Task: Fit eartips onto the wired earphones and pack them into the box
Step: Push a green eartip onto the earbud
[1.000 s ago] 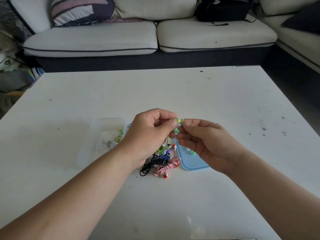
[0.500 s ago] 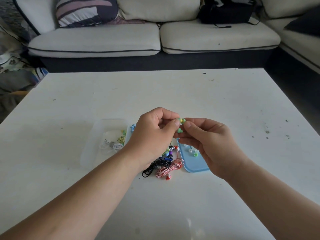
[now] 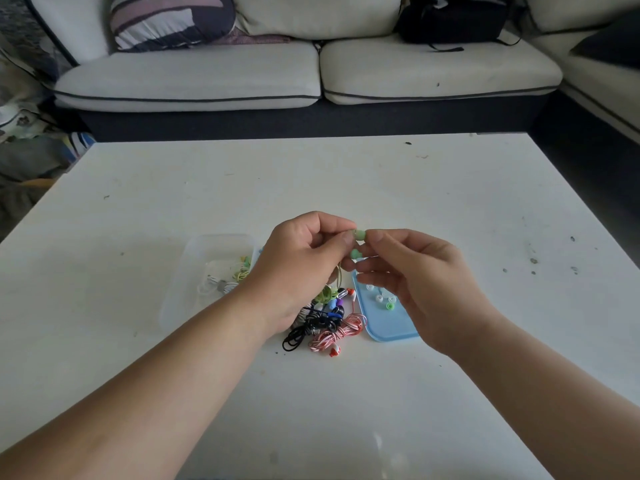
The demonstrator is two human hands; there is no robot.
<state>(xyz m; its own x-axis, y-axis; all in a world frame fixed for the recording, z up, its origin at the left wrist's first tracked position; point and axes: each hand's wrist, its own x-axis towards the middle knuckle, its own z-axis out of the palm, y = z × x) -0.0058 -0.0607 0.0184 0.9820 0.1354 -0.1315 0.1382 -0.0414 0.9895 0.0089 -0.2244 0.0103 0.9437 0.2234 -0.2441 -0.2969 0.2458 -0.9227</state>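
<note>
Looking down from the head camera, both hands meet above the middle of a white, speckled table (image 3: 346, 181): the left hand (image 3: 304, 268) has its fingers curled and pinches a pale green earbud (image 3: 359, 234) between thumb and forefinger, while the right hand (image 3: 415, 282) closes thumb and forefinger tips on the same piece from the other side, its remaining fingers loosely bent below; the piece is too blurred to tell where bud ends and eartip begins. A second green earbud (image 3: 355, 253) hangs just beneath the pinch, between the two hands, and a thin yellow-green cable (image 3: 341, 275) drops from the left hand toward the table. Directly under the hands lies a heap of coiled earphones, among them a black cable bundle (image 3: 311, 327) and a red-and-white striped cable bundle (image 3: 341, 332) touching each other. Just to the right of the heap, partly under the right hand, a light blue plastic lid (image 3: 391, 327) lies flat with several loose white eartips (image 3: 379, 298) and one loose green eartip (image 3: 390, 306) on it. Left of the heap, partly behind the left wrist, a clear plastic box (image 3: 194, 271) holds a few packed earphones (image 3: 228, 278). Beyond the table stands a cream sofa (image 3: 207, 77) with a striped cushion (image 3: 169, 19) and a black bag (image 3: 450, 19)
</note>
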